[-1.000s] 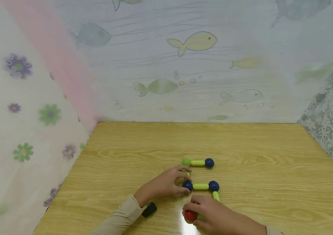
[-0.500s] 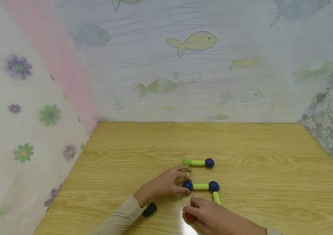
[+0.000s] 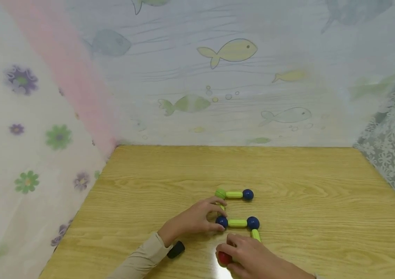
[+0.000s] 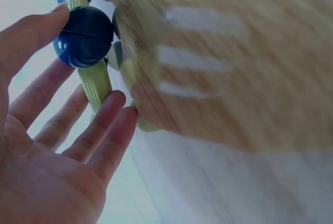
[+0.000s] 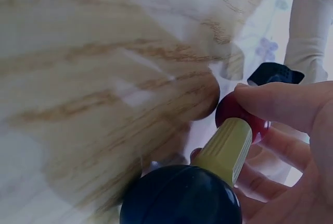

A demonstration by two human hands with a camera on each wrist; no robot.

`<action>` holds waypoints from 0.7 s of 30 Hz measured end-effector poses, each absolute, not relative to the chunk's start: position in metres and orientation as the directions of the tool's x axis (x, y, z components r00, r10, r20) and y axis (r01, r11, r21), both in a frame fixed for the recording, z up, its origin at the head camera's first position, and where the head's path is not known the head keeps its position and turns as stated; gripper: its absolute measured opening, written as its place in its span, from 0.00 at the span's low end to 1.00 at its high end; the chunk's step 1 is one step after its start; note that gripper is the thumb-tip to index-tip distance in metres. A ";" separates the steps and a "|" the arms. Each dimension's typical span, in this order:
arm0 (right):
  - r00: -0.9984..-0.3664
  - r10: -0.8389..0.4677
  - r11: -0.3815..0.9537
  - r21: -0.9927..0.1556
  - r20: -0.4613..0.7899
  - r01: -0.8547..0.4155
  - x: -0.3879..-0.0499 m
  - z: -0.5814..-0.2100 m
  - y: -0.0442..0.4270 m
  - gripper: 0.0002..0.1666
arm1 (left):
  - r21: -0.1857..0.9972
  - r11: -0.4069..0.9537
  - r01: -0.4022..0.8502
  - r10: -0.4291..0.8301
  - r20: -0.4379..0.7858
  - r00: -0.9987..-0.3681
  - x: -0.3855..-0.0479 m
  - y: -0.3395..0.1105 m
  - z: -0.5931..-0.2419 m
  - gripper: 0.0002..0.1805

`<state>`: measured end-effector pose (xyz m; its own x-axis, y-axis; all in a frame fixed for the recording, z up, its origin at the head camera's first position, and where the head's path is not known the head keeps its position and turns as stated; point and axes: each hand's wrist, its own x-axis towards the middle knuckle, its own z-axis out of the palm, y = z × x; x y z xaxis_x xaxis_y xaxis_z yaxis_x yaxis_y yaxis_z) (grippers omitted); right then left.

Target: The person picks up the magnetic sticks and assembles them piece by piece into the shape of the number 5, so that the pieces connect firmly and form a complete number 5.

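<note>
Balls and yellow-green sticks of a building set lie joined in a zigzag. My left hand [image 3: 197, 215] pinches a blue ball [image 3: 221, 222] between thumb and fingers, with other fingertips by the stick [image 4: 95, 86] leading to the green ball [image 3: 220, 193]. Another stick [image 3: 237, 223] joins that blue ball to a second blue ball [image 3: 253, 223]. My right hand [image 3: 249, 254] grips a red ball [image 3: 224, 257]. In the right wrist view, a yellow-green stick [image 5: 226, 148] runs from the red ball to a large-looking blue ball [image 5: 179, 198]; the hand hides this stretch in the head view.
A black cylinder-like piece [image 3: 175, 250] sits by the left cuff. At the far end of the chain, a third blue ball [image 3: 247, 194] ends a stick. Around the wooden table [image 3: 141, 186] stand a fish-patterned backdrop [image 3: 183, 77] and a flowered side cloth [image 3: 43, 162].
My right fingers have closed further over the red ball, and the green bit beside it has gone out of sight in the head view. The left hand has stayed put.
</note>
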<state>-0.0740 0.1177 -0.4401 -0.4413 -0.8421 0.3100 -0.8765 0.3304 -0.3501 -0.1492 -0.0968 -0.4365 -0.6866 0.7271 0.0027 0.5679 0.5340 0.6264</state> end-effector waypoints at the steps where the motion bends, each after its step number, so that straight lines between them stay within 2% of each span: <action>1: -0.449 -0.843 0.336 -0.363 0.295 -0.869 -0.074 -0.440 0.117 0.19 | 0.625 0.535 0.568 0.726 0.003 -0.688 -0.149 -0.097 -0.436 0.18; 6: -0.472 -0.854 0.346 -0.439 0.218 -0.829 -0.075 -0.438 0.117 0.18 | 0.628 0.532 0.568 0.725 0.009 -0.689 -0.149 -0.098 -0.436 0.17; 13: -0.431 -0.875 0.300 -0.451 0.221 -0.841 -0.077 -0.439 0.118 0.17 | 0.628 0.519 0.579 0.732 0.024 -0.681 -0.150 -0.099 -0.438 0.17; 21: -0.418 -0.893 0.290 -0.497 0.166 -0.818 -0.078 -0.435 0.125 0.16 | 0.630 0.526 0.572 0.726 0.018 -0.688 -0.149 -0.098 -0.438 0.18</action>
<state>-0.0783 0.1249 -0.4350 -0.4177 -0.8933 0.1662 -0.8178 0.2899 -0.4972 -0.1487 -0.0980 -0.4383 -0.6878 0.7257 0.0183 0.5716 0.5259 0.6298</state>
